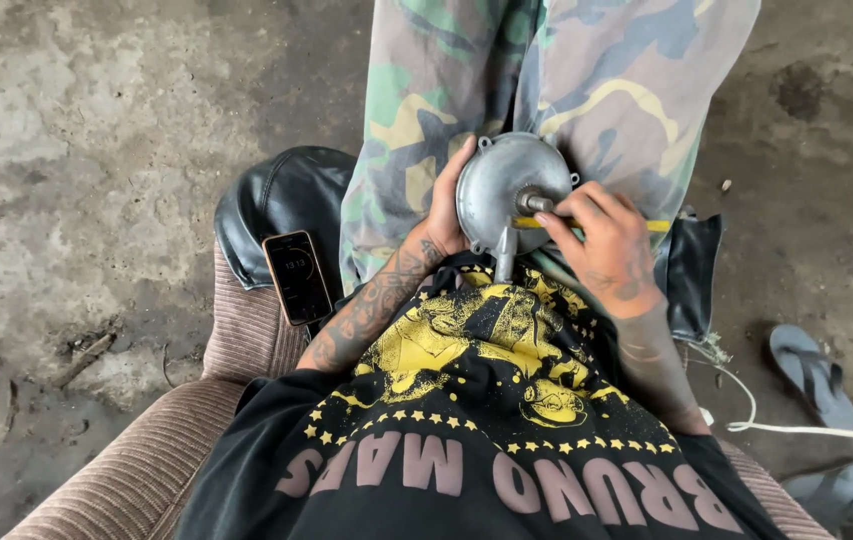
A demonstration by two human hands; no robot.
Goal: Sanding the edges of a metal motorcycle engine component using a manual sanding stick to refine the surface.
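The person is sitting on a ribbed brown seat (161, 455) and holding a round grey metal housing (506, 180) on the lap, against the camouflage trousers (546, 70), with its domed face turned up toward the head camera. The left hand (443, 205) is cupping the housing from its left edge, fingers wrapping behind the rim and the thumb side lying along the metal, so this hand is closed on the part and steadying it. The right hand (606, 245) is coming in from the right and slightly below, its fingers curled tight around a slim tool with a yellow handle (658, 226). That tool is lying almost level across the picture, its long axis running right to left, and its working end is pointing at the short stub (534, 203) that sticks out near the middle of the housing; the tip itself is hidden behind the fingers, so whether it is touching the stub cannot be told. The housing is therefore lying just to the left of the right hand and directly against the left hand, which is the nearer of the two. A narrow metal leg (504, 255) is hanging down from the housing's lower rim toward the black printed shirt (466, 400). A dark phone (297, 277) is resting on the seat beside the left forearm, well apart from both hands, and grey sandals (812, 375) are lying on the concrete floor (96, 150) to the right.
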